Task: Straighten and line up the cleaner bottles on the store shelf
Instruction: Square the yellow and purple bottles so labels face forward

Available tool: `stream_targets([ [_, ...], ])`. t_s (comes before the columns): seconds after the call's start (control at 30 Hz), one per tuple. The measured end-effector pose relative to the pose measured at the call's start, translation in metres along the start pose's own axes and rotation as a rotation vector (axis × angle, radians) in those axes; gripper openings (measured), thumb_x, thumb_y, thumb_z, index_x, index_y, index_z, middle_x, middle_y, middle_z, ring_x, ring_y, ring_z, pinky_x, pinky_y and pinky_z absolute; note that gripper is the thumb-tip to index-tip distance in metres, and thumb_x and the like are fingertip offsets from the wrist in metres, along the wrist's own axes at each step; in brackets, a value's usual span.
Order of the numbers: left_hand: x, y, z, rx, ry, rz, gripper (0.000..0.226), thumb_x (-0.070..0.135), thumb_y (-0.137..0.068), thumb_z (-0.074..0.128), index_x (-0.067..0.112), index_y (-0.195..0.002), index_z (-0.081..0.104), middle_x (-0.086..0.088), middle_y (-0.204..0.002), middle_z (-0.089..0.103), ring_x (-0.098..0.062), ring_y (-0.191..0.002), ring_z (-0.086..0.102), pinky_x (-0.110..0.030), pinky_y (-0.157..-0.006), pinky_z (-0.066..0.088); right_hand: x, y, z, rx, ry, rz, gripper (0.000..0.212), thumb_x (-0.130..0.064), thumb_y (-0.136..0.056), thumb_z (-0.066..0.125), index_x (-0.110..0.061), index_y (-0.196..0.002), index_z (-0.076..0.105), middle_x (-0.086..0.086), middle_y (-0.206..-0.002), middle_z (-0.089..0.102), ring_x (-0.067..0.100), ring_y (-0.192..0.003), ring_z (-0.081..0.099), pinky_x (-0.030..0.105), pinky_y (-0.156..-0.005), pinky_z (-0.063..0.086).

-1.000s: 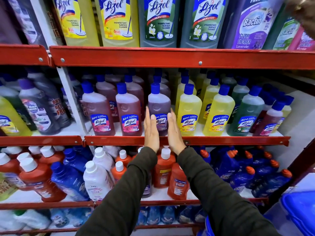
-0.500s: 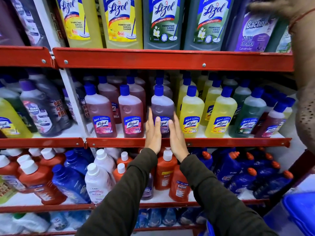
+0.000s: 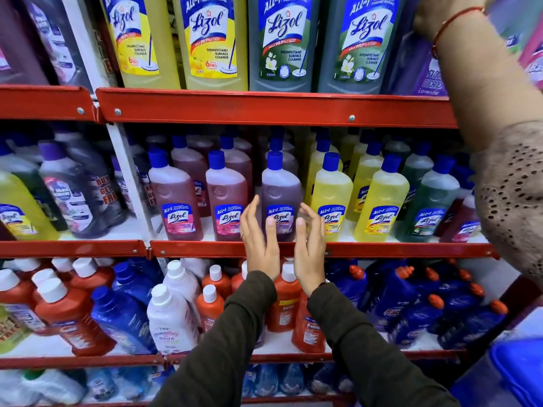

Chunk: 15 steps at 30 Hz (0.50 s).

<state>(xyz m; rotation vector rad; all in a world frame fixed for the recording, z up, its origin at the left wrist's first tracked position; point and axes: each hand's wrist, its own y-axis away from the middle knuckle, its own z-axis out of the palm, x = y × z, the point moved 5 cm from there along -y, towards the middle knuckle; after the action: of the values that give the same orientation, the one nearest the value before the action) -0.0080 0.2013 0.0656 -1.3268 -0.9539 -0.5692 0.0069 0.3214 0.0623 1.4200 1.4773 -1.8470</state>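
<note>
A purple Lizol bottle [image 3: 280, 192] with a blue cap stands upright at the front of the middle red shelf [image 3: 205, 248], label facing out. It sits between two pink Lizol bottles [image 3: 226, 198] on its left and yellow Lizol bottles [image 3: 332, 195] on its right. My left hand [image 3: 260, 242] and my right hand [image 3: 310, 245] flank its lower part, palms facing each other, fingers apart and slightly curled. I cannot tell whether they touch its sides. Neither hand holds anything.
Another person's arm [image 3: 476, 92] in a lace sleeve reaches across the right side to the top shelf of large Lizol bottles [image 3: 282, 42]. Orange, white and blue bottles [image 3: 173, 312] crowd the lower shelf. A blue bin [image 3: 517, 374] stands at the bottom right.
My fingers have gone from flat against the purple bottle's sides to loosely curled. The other person's arm has come further into view at the right.
</note>
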Motion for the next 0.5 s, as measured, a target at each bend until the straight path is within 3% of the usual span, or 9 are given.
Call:
stream_targets([
  [0.07, 0.004, -0.002, -0.011, 0.094, -0.052, 0.067, 0.057, 0.048, -0.102, 0.035, 0.019, -0.151, 0.04, 0.003, -0.153, 0.039, -0.015, -0.146, 0.034, -0.034, -0.12, 0.027, -0.009, 0.003, 0.003, 0.016, 0.033, -0.063, 0.038, -0.025, -0.108, 0.043, -0.008, -0.138, 0.058, 0.013, -0.134, 0.059, -0.015, -0.119, 0.051, 0.002, -0.096, 0.039],
  [0.17, 0.006, -0.012, -0.031, 0.226, -0.092, 0.14, 0.057, 0.04, -0.103, 0.036, 0.011, -0.151, 0.04, -0.01, -0.156, 0.04, -0.02, -0.148, 0.033, -0.034, -0.122, 0.022, -0.018, 0.006, 0.025, -0.084, 0.004, -0.07, 0.043, -0.032, -0.108, 0.039, -0.014, -0.141, 0.059, 0.003, -0.141, 0.062, -0.012, -0.128, 0.051, 0.014, -0.11, 0.04],
  [0.23, 0.002, -0.022, -0.043, 0.278, -0.081, 0.095, 0.061, 0.043, -0.102, 0.035, 0.01, -0.154, 0.035, -0.013, -0.16, 0.034, -0.021, -0.15, 0.029, -0.032, -0.122, 0.018, -0.024, 0.008, 0.046, -0.204, -0.065, -0.003, 0.048, -0.041, -0.108, 0.036, -0.022, -0.149, 0.052, -0.002, -0.153, 0.055, -0.001, -0.142, 0.048, 0.03, -0.121, 0.039],
  [0.3, -0.004, -0.03, -0.054, 0.284, -0.037, -0.005, 0.068, 0.05, -0.101, 0.031, 0.014, -0.158, 0.029, -0.01, -0.165, 0.027, -0.019, -0.153, 0.023, -0.032, -0.123, 0.015, -0.029, 0.012, 0.066, -0.324, -0.092, 0.077, 0.051, -0.045, -0.109, 0.033, -0.028, -0.157, 0.04, -0.006, -0.165, 0.042, 0.005, -0.153, 0.036, 0.035, -0.128, 0.029],
  [0.4, -0.025, -0.042, -0.067, 0.193, 0.083, -0.154, 0.073, 0.068, -0.097, 0.025, 0.032, -0.16, 0.023, -0.002, -0.169, 0.021, -0.013, -0.155, 0.017, -0.041, -0.128, 0.015, -0.036, 0.011, 0.086, -0.417, -0.117, 0.188, 0.058, -0.05, -0.108, 0.028, -0.031, -0.163, 0.025, -0.007, -0.172, 0.026, 0.004, -0.156, 0.024, 0.036, -0.131, 0.021],
  [0.5, -0.042, -0.052, -0.076, 0.071, 0.221, -0.238, 0.062, 0.087, -0.089, 0.033, 0.062, -0.145, 0.036, 0.003, -0.165, 0.035, -0.016, -0.151, 0.035, -0.053, -0.124, 0.027, -0.032, 0.005, 0.096, -0.422, -0.164, 0.272, 0.071, -0.066, -0.101, 0.029, -0.031, -0.163, 0.024, -0.004, -0.172, 0.028, 0.004, -0.154, 0.028, 0.038, -0.13, 0.027],
])
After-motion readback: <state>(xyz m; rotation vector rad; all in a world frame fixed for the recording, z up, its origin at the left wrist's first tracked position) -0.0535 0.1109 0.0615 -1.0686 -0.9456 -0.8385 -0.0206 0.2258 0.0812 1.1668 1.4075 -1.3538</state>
